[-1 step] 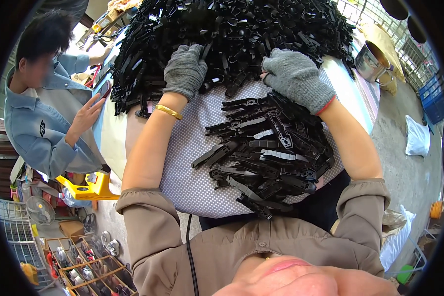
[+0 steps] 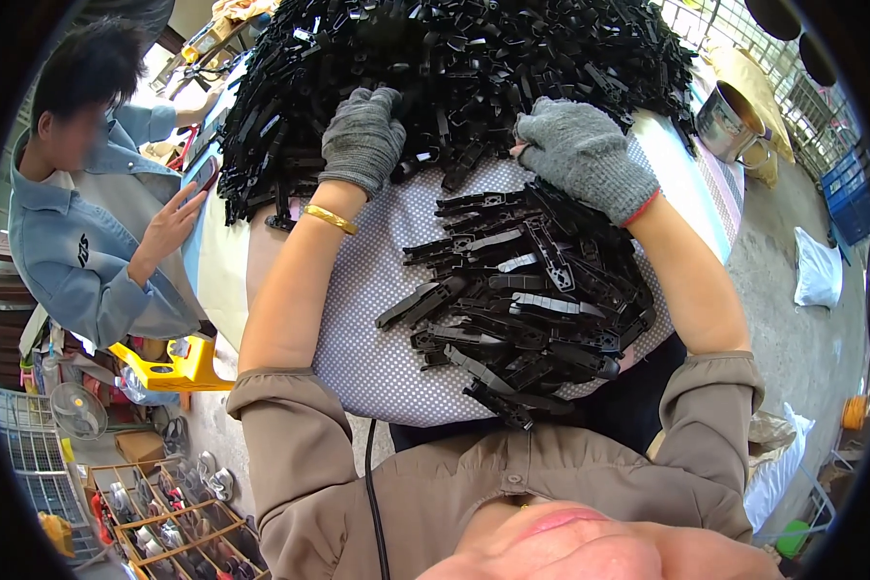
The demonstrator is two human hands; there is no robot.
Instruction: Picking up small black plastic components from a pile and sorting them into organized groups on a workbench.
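Observation:
A large heap of black plastic parts [image 2: 493, 58] covers the far side of the table. At its near edge, my left hand [image 2: 362, 140] wears a grey knitted glove, its fingers curled in among the parts. The dark pieces hide the fingertips, so what they grip cannot be made out. My right hand [image 2: 580, 150], gloved likewise, is closed at the heap's edge; its back hides anything inside it. Below it lies a smaller pile of long black plastic parts [image 2: 522, 300], loosely lined up on the dotted tablecloth [image 2: 358, 319] close to my body.
Another person [image 2: 97, 232] sits at the left, a phone [image 2: 205, 174] in one hand. A metal mug [image 2: 730, 121] stands at the table's right edge. A yellow stool [image 2: 169, 367], a fan [image 2: 77, 411] and a shoe rack [image 2: 179, 522] are at left; blue crates [image 2: 849, 193] are at right.

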